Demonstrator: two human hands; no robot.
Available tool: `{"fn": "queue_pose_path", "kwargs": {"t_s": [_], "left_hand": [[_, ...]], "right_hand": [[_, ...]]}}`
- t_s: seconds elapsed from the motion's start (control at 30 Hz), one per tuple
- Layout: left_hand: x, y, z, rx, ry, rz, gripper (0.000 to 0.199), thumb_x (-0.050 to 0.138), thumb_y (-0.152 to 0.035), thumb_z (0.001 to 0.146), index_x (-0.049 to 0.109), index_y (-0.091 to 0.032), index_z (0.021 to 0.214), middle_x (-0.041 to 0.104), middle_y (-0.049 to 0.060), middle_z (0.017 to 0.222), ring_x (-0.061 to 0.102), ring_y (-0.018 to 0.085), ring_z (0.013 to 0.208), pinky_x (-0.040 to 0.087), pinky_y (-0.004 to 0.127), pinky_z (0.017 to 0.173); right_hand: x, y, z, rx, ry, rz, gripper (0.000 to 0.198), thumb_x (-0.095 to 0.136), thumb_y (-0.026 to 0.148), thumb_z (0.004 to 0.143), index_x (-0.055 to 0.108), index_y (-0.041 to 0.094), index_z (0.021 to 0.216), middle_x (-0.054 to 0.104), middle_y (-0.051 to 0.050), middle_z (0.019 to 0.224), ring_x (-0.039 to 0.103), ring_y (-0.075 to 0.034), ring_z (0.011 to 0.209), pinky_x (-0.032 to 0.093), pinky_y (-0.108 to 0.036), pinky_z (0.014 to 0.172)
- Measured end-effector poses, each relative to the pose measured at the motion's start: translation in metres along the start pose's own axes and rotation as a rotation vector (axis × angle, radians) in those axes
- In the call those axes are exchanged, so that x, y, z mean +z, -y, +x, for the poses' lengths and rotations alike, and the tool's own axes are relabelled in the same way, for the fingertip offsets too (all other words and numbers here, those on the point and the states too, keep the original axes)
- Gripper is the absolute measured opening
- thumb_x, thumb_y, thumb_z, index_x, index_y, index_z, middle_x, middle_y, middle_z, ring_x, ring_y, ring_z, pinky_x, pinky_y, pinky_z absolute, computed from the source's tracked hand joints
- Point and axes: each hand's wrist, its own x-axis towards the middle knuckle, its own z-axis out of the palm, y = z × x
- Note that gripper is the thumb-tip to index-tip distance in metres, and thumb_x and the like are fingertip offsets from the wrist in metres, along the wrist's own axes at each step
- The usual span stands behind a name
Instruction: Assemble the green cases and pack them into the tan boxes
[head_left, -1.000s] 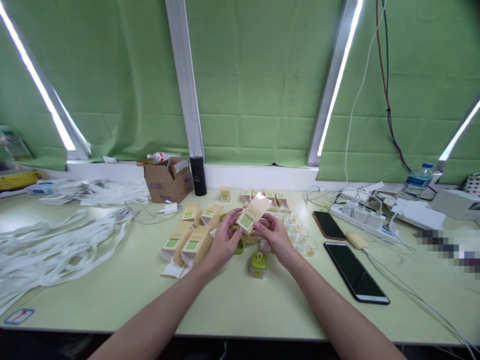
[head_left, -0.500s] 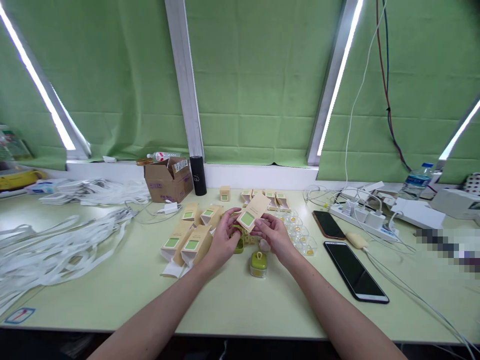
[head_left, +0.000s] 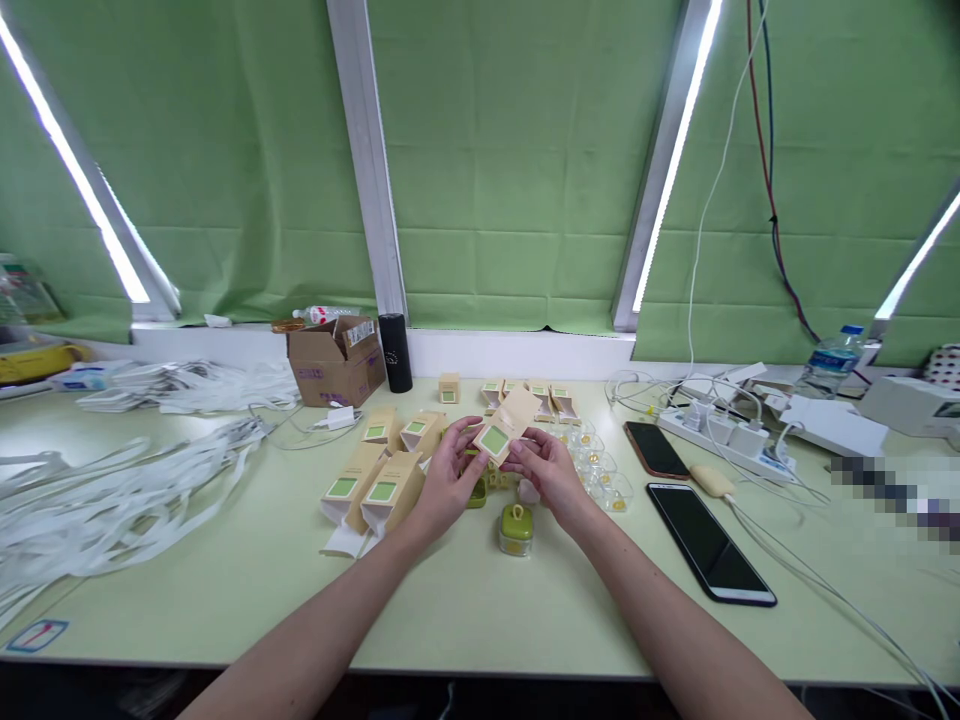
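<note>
Between my two hands a flat kraft-coloured carton (head_left: 514, 415) with a green square on it is held up at a tilt. My left hand (head_left: 450, 475) has thumb and fingers on its left edge, and my right hand (head_left: 549, 468) pinches its lower right side. Below it on the table stands a small clear container with a green lid (head_left: 517, 527) and a loop on top. Behind my fingers, partly covered, are more green lids (head_left: 478, 494). Several clear containers (head_left: 600, 470) sit right of my right hand. Left of my left hand lie several opened cartons (head_left: 394, 490) with green squares.
More cartons (head_left: 551, 402) stand farther back, beside a small closed box (head_left: 449, 388). A cardboard box (head_left: 335, 362) and black bottle (head_left: 395, 352) stand at the wall. White straps (head_left: 150, 500) spread leftward. Phones (head_left: 711, 543), a power strip (head_left: 727, 445) and cables lie right.
Almost nothing differs. My left thumb has shifted slightly up against the carton's lower left edge; both hands keep hold of it.
</note>
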Motion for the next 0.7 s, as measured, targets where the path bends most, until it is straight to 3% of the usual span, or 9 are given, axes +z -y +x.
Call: {"fn": "queue_pose_path", "kwargs": {"t_s": [0.23, 0.43, 0.6, 0.7], "left_hand": [[-0.0005, -0.0007, -0.0021, 0.008, 0.026, -0.018, 0.058, 0.073, -0.045, 0.095, 0.048, -0.023, 0.143, 0.064, 0.018, 0.142, 0.055, 0.033, 0.143, 0.053, 0.046, 0.109], [0.0015, -0.0062, -0.0039, 0.020, 0.039, 0.000, 0.053, 0.070, -0.033, 0.094, 0.050, -0.022, 0.142, 0.064, 0.016, 0.142, 0.059, 0.032, 0.137, 0.054, 0.043, 0.106], [0.0022, -0.0096, -0.0056, 0.003, 0.042, -0.032, 0.053, 0.066, -0.027, 0.092, 0.050, -0.024, 0.143, 0.066, 0.013, 0.141, 0.067, 0.026, 0.121, 0.055, 0.040, 0.101], [0.0018, -0.0068, -0.0047, 0.051, 0.024, -0.014, 0.049, 0.062, -0.024, 0.094, 0.052, -0.024, 0.142, 0.064, 0.013, 0.145, 0.066, 0.026, 0.123, 0.054, 0.041, 0.105]], "right_hand": [[0.0008, 0.0004, -0.0001, 0.010, 0.007, 0.037, 0.057, 0.100, 0.050, 0.063, 0.073, 0.019, 0.102, 0.082, -0.006, 0.088, 0.079, -0.023, 0.077, 0.066, -0.036, 0.076], [-0.0017, -0.0006, 0.0020, 0.033, -0.026, 0.087, 0.054, 0.100, 0.050, 0.064, 0.075, 0.017, 0.099, 0.081, -0.007, 0.084, 0.077, -0.019, 0.070, 0.066, -0.030, 0.072], [-0.0023, 0.0045, 0.0010, 0.064, -0.012, 0.117, 0.052, 0.100, 0.049, 0.065, 0.076, 0.016, 0.097, 0.082, -0.008, 0.086, 0.077, -0.017, 0.071, 0.065, -0.027, 0.072], [-0.0025, 0.0074, 0.0003, 0.074, 0.004, 0.139, 0.048, 0.099, 0.048, 0.069, 0.076, 0.016, 0.096, 0.082, -0.008, 0.086, 0.077, -0.018, 0.072, 0.065, -0.028, 0.074]]}}
